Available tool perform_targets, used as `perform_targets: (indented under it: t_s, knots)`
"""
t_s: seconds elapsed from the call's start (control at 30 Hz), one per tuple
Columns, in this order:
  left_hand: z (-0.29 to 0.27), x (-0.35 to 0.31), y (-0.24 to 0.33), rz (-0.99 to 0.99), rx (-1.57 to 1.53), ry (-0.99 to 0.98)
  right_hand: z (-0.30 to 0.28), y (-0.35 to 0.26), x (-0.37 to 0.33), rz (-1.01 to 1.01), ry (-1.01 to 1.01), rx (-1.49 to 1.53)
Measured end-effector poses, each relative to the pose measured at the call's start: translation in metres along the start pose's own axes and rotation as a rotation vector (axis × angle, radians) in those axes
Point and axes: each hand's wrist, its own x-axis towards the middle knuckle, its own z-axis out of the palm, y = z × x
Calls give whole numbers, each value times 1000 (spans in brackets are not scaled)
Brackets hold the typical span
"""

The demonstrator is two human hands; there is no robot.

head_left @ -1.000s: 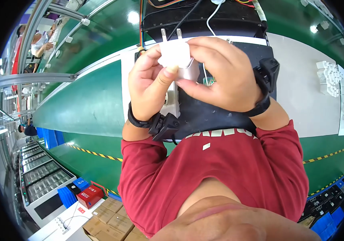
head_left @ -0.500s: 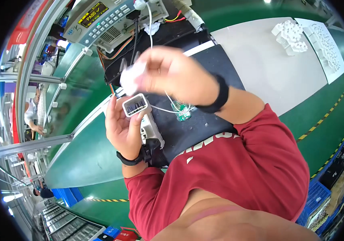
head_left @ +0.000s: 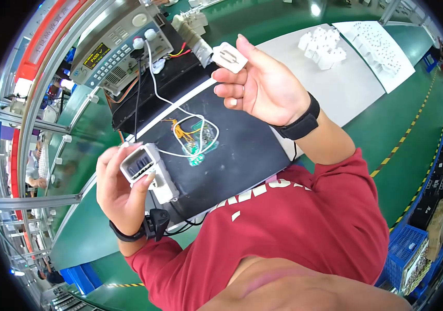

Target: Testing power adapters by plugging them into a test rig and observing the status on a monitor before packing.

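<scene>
My left hand (head_left: 115,192) is closed round a white open-fronted plastic housing (head_left: 152,152), tilted so that dark metal pieces show in its rectangular mouth. A longer white body (head_left: 164,182) lies right beside it; whether the two are one piece I cannot tell. Raised over the far side of the bench, my right hand (head_left: 270,90) pinches a small white plastic block (head_left: 230,57) between thumb and forefinger, its other fingers curled loosely. Metal strips show in the block's face. Between the hands, green circuit boards (head_left: 196,155) with yellow wires (head_left: 179,129) rest on the black mat (head_left: 231,166).
A test instrument (head_left: 115,57) with a lit screen stands at the far left, a white cable (head_left: 154,85) running from it to the mat. White parts (head_left: 322,49) stand clustered on the grey surface, beside a white sheet (head_left: 376,54) of small pieces. Another person's hand (head_left: 38,183) shows far left.
My right hand has moved away from the left hand, outward to the right, with the white block. My left hand still holds the housing and sits lower and farther left. The view has shifted.
</scene>
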Motion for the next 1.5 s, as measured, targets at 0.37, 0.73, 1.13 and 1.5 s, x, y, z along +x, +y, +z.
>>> perform_targets:
  t_s: [0.37,0.73,1.13,1.5]
  knots:
    - [38,29,-18,-131,-371,-64,-14,27,-3,-450,-106,-378]
    - [47,-3,-18,-163,-363,5,-45,51,0,-162,-425,145]
    - [45,-7,-11,-79,-194,-38,4,42,-7,-122,-383,-3]
    - [87,-5,30,43,-191,56,-7,20,-46,-84,-377,-56]
